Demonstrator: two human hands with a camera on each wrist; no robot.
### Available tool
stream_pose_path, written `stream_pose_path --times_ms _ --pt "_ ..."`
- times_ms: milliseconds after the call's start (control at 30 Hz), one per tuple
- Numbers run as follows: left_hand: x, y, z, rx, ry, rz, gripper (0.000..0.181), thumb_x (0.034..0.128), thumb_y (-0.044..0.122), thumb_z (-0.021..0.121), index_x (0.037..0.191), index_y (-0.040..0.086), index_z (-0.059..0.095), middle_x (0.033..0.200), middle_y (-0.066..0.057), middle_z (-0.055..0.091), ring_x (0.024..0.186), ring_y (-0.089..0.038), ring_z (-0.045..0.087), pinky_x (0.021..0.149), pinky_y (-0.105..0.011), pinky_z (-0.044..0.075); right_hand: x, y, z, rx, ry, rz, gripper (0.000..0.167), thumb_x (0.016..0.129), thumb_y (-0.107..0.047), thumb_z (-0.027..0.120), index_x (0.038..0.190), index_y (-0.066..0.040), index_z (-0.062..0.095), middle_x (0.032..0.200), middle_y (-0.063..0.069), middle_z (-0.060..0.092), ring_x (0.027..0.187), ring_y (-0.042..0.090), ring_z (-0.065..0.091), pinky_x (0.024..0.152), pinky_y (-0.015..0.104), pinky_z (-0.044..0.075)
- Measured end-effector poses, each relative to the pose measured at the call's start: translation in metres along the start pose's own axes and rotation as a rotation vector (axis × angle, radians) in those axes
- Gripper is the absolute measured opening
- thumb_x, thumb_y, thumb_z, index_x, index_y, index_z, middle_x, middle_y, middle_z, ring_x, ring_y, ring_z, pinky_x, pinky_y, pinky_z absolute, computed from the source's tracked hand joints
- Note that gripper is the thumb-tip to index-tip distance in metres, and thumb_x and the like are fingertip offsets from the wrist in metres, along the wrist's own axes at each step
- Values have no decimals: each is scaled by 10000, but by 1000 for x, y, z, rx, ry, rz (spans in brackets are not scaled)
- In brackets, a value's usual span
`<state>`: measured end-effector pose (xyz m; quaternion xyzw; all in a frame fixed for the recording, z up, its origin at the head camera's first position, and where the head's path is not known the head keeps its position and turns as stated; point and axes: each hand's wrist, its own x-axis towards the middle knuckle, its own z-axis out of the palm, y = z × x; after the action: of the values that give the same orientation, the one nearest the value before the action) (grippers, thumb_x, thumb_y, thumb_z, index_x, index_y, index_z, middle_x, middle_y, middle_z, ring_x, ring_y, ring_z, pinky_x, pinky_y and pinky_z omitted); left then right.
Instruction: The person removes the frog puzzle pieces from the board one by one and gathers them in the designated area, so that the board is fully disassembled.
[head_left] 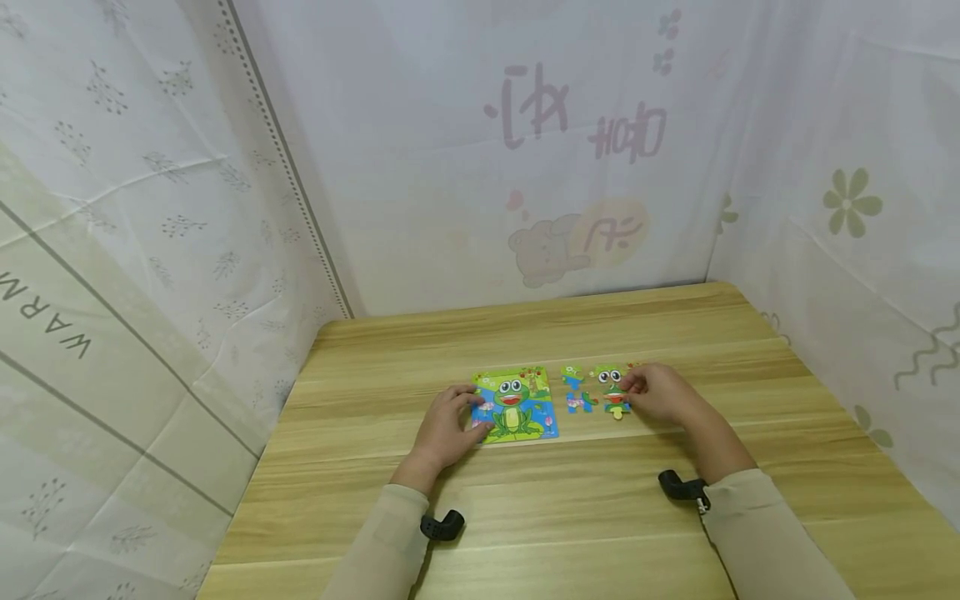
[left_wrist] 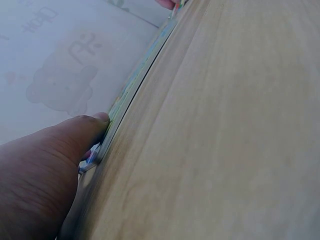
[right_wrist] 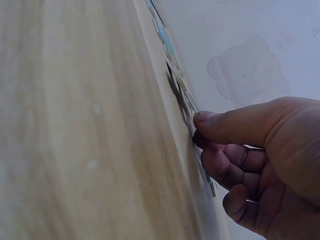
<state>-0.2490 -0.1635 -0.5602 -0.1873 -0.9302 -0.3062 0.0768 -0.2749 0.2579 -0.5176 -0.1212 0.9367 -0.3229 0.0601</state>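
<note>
A square frog puzzle board [head_left: 517,408] lies flat on the table. My left hand [head_left: 444,425] rests at its left side, thumb and fingers spread apart; in the left wrist view the thumb [left_wrist: 92,127] touches the board's edge. To the right, my right hand [head_left: 660,393] pinches a frog puzzle piece [head_left: 617,410] between thumb and fingertips. That piece [right_wrist: 182,87] tilts a little off the table in the right wrist view; the fingers partly hide it. Beside it lie an eye piece [head_left: 609,375], a green and blue piece [head_left: 572,374] and a piece with pink flowers [head_left: 577,403].
The wood-grain table [head_left: 540,508] reaches back to a pale printed curtain [head_left: 450,167]. More curtains hang at the left and right. Black wrist mounts [head_left: 444,526] sit at both sleeves. Part of another piece [head_left: 633,365] shows behind the right hand.
</note>
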Motion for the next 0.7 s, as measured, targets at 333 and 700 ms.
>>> stream_pose_path --times_ms 333,700 --pt "0 0 1 1 9 3 410 916 415 827 1230 171 723 1500 -12 548 1423 -279 467 1198 -466 380 0 4 -1 5 1 4 91 975 -49 709 1049 -83 751 944 32 659 885 202 602 781 373 529" --pt "-1 1 0 1 4 -7 410 917 424 825 1229 179 724 1503 -2 544 1426 -278 465 1196 -459 386 1 4 2 16 10 -4 69 974 -46 716 1026 -68 755 928 37 660 868 202 605 767 364 532"
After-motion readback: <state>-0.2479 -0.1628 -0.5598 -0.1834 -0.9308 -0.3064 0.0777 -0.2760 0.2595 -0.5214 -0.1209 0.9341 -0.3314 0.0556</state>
